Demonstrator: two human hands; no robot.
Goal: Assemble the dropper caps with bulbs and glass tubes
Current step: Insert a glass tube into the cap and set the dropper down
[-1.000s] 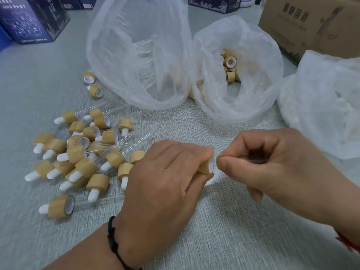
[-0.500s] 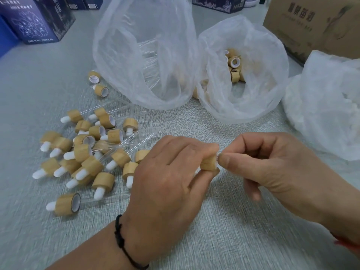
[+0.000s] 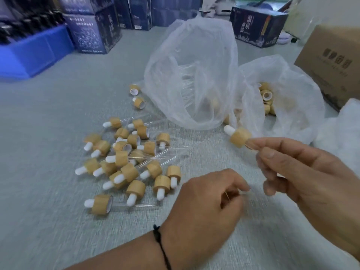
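Half a second back both hands met at one cap in front of the body; now they are apart, and the right hand (image 3: 303, 172) lifts the cap (image 3: 240, 137) up and away toward the bags, its white bulb (image 3: 228, 130) pointing up-left; thumb and forefinger pinch what seems to be the glass tube just under the cap, though blur hides the tube itself; the other right fingers curl loosely below; the left hand (image 3: 206, 207) hangs lower, near the table (image 3: 48, 133), fingers curled inward and holding nothing that I can make out; a black cord (image 3: 161, 244) circles its wrist; left of the hands lies a pile (image 3: 126, 162) of finished droppers, caps and bulbs jumbled, clear tubes sticking out; behind stand two clear bags, the tube bag (image 3: 191, 78) on the left, the cap bag (image 3: 288, 98) just beside it on the right with loose caps inside; a brown carton (image 3: 331, 61) sits at far right, a blue bin (image 3: 33, 53) at far left.
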